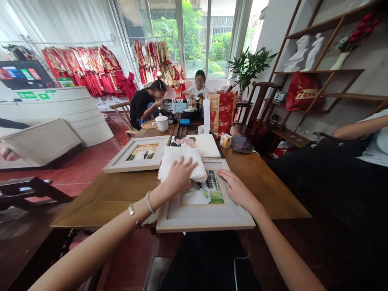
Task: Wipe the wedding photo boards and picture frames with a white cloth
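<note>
My left hand (181, 174) lies with its fingers spread on a folded white cloth (169, 158), which rests over the upper left part of a framed photo. That picture frame (206, 221) has a pale wooden rim and a wide light-grey mat, and its near edge sits at the table's front. My right hand (237, 186) touches the frame's right inner side, fingers stretched out toward the picture. Part of the photo (216, 190), showing greenery and white fabric, is visible between my hands; the rest is hidden by cloth and left hand.
Left of the cloth lies another framed photo (136, 155); behind it is an unframed couple's print (209, 146). Farther back on the wooden table (260, 173) stand a white lidded cup (161, 122), a red paper bag (222, 113) and a small box (225, 140). Two people sit beyond; another is at right.
</note>
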The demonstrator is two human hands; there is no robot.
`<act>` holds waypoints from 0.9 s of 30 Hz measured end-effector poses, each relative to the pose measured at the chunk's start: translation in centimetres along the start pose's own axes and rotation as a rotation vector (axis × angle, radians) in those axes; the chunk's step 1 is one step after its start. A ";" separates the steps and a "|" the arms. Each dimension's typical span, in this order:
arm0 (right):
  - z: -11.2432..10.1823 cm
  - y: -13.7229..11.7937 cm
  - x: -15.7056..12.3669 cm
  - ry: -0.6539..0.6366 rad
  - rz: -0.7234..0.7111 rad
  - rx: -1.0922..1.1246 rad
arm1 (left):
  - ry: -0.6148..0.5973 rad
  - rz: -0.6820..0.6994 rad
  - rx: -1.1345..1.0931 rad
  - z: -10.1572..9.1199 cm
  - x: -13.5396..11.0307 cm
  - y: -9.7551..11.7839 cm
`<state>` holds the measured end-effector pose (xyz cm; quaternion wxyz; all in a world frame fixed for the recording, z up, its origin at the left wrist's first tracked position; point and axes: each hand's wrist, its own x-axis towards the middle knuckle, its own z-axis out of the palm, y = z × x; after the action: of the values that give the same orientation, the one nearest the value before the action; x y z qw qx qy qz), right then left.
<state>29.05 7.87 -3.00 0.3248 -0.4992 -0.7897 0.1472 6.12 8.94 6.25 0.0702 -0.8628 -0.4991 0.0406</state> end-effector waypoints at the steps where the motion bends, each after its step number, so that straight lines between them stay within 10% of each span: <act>1: 0.0 0.0 0.0 0.004 -0.001 0.010 | -0.017 0.009 0.000 -0.1 -0.9 0.5; 12: 0.5 1.0 0.1 0.040 -0.053 0.045 | -0.171 0.037 -0.336 -1.1 -11.6 6.9; 18: 0.5 1.0 0.2 0.021 -0.043 0.051 | -0.102 -0.024 -0.231 0.6 -7.5 7.9; 27: 0.0 -0.1 0.6 0.020 -0.100 0.083 | 0.118 0.104 -0.060 1.7 2.4 3.8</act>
<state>28.80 8.39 -2.78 0.3604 -0.4465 -0.8035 0.1584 10.30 9.30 3.97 0.0715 -0.8900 -0.4497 -0.0216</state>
